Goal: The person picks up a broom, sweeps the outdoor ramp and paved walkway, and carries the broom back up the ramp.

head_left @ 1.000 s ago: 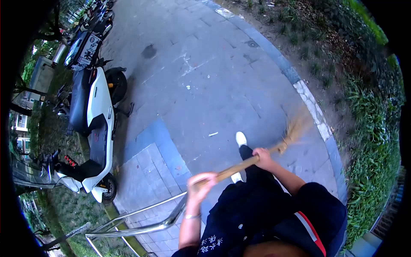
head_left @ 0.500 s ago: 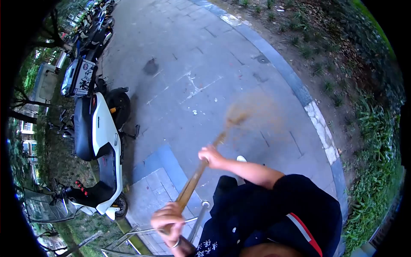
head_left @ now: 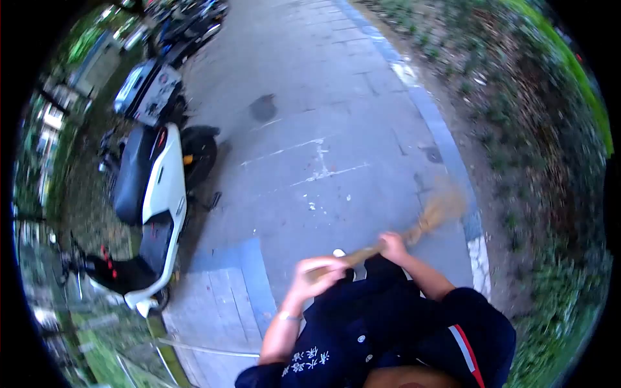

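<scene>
Both my hands grip a straw broom [head_left: 443, 210] held slantwise in front of my body. My left hand [head_left: 320, 275], with a bracelet at the wrist, is wrapped round the upper end of the handle. Farther down the handle, close to the bristles, my right hand [head_left: 392, 247] is closed. The tan bristles fan out to the right, blurred, over the grey pavement [head_left: 291, 213] near the kerb [head_left: 446, 136]. One white shoe tip [head_left: 339, 253] shows just beyond the handle.
A white and black scooter [head_left: 162, 181] is parked along the left, with a silver top box [head_left: 149, 94] behind its seat. More two-wheelers [head_left: 187, 29] stand farther up. Right of the kerb lies a planted soil strip [head_left: 504, 136]. Thin metal rails [head_left: 207, 349] are at lower left.
The broom has swung right, its bristles now nearer the kerb and its handle lying flatter. Both hands have moved right with it. The view has shifted too.
</scene>
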Demonstrator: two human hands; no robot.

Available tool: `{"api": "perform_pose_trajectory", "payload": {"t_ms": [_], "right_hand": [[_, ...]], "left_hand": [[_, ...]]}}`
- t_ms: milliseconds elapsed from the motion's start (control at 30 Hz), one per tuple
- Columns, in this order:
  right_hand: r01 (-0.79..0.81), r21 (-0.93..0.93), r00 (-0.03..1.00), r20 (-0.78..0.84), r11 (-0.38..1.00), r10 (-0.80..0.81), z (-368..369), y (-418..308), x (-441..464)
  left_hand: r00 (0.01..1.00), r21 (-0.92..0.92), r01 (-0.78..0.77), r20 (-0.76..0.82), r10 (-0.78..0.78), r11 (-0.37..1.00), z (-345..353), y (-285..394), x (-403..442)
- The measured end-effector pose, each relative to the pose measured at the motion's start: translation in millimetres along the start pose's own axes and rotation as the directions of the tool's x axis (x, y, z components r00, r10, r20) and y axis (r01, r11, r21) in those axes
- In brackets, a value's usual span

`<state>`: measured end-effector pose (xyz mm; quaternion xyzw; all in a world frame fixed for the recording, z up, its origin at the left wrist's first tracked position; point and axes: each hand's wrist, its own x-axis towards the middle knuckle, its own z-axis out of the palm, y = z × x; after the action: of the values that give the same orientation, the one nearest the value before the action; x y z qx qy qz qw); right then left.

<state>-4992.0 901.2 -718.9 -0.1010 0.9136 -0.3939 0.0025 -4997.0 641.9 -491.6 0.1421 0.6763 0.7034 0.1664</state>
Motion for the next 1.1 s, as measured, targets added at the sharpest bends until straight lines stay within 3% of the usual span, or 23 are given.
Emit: {"api": "perform_pose_trajectory", "payload": {"t_ms": [33, 100, 167, 233, 267, 300, 333, 367, 433, 467, 533, 633, 667, 700, 733, 800, 867, 1000, 1100], "right_hand": [[-0.020, -0.007, 1.000, -0.005, 1.000, 0.020, 3.8, 32.6, -12.7], [0.032, 0.081, 0.997, 0.073, 0.996, -0.038, -8.7, 32.5, 15.1], [0.032, 0.141, 0.998, 0.045, 0.989, -0.039, -6.0, 29.9, 57.7], [0.116, 0.193, 0.970, 0.190, 0.974, -0.153, -7.9, 16.2, 107.8], [0.180, 0.221, 0.948, 0.220, 0.959, -0.229, -8.6, 13.8, 130.8], [0.243, 0.252, 0.921, 0.243, 0.937, -0.304, -10.5, 9.0, 155.3], [0.366, 0.273, 0.854, 0.282, 0.890, -0.438, -14.8, 8.0, 175.8], [0.424, 0.210, 0.828, 0.303, 0.881, -0.471, -16.5, 6.8, 190.0], [0.524, 0.227, 0.745, 0.344, 0.821, -0.571, -23.1, -6.9, 214.2], [0.548, 0.252, 0.699, 0.385, 0.798, -0.602, -23.1, -15.2, 218.7], [0.700, 0.405, 0.491, 0.327, 0.589, -0.808, -14.1, -36.1, 225.2], [0.717, 0.429, 0.317, 0.501, 0.549, -0.805, 11.2, -52.6, 208.1], [0.695, 0.474, 0.185, 0.610, 0.541, -0.771, 23.1, -52.2, 198.6], [0.695, 0.504, 0.131, 0.612, 0.513, -0.780, 30.6, -57.3, 177.5], [0.665, 0.599, -0.010, 0.604, 0.446, -0.797, 35.9, -59.8, 146.8], [0.594, 0.732, -0.242, 0.559, 0.335, -0.793, 33.3, -69.8, 79.2], [0.502, 0.830, -0.444, 0.490, 0.245, -0.750, 14.5, -73.7, 11.3], [0.166, 0.970, -0.764, 0.241, 0.179, -0.598, -38.3, -80.0, -104.0], [-0.091, 0.974, -0.892, 0.014, 0.209, -0.452, -68.1, -68.5, -176.3]], "left_hand": [[0.988, -0.055, -0.010, 0.151, 0.018, 0.998, 13.7, -21.0, 21.4], [0.994, -0.142, -0.023, 0.099, 0.037, 0.990, 16.4, -21.3, 45.5], [0.994, -0.191, -0.043, -0.106, 0.023, 0.981, -4.1, -9.1, 50.3], [0.969, -0.020, -0.186, -0.171, 0.180, 0.982, 2.9, 3.0, 49.6], [0.942, -0.044, -0.191, -0.288, 0.171, 0.981, 17.0, 9.3, 45.6], [0.902, -0.062, -0.209, -0.397, 0.168, 0.976, 29.9, 13.9, 45.5], [0.844, 0.017, -0.322, -0.447, 0.295, 0.947, 44.2, 11.9, 46.2], [0.781, 0.105, -0.416, -0.467, 0.414, 0.903, 59.4, 10.4, 44.5], [0.700, 0.192, -0.402, -0.566, 0.436, 0.895, 98.7, 15.0, 39.1], [0.612, 0.227, -0.378, -0.667, 0.426, 0.898, 116.0, 16.2, 32.8], [0.368, 0.235, -0.361, -0.853, 0.369, 0.903, 151.7, 19.2, 10.8], [-0.167, 0.118, -0.299, -0.983, 0.070, 0.947, 232.2, 14.1, -32.1], [-0.295, 0.213, -0.317, -0.948, 0.117, 0.924, 259.2, 6.4, -43.5], [-0.422, 0.249, -0.318, -0.901, 0.098, 0.915, 287.6, 5.0, -49.9], [-0.549, 0.316, -0.346, -0.832, 0.083, 0.883, 320.1, 3.5, -54.8], [-0.762, 0.436, -0.219, -0.635, 0.127, 0.873, 385.4, 11.6, -58.3], [-0.860, 0.481, -0.017, -0.454, 0.232, 0.877, 452.2, 33.6, -50.1], [-0.924, 0.307, 0.343, -0.059, 0.378, 0.888, 547.6, 91.8, 15.3], [-0.825, 0.078, 0.560, 0.139, 0.547, 0.825, 573.6, 114.5, 61.4]]}}
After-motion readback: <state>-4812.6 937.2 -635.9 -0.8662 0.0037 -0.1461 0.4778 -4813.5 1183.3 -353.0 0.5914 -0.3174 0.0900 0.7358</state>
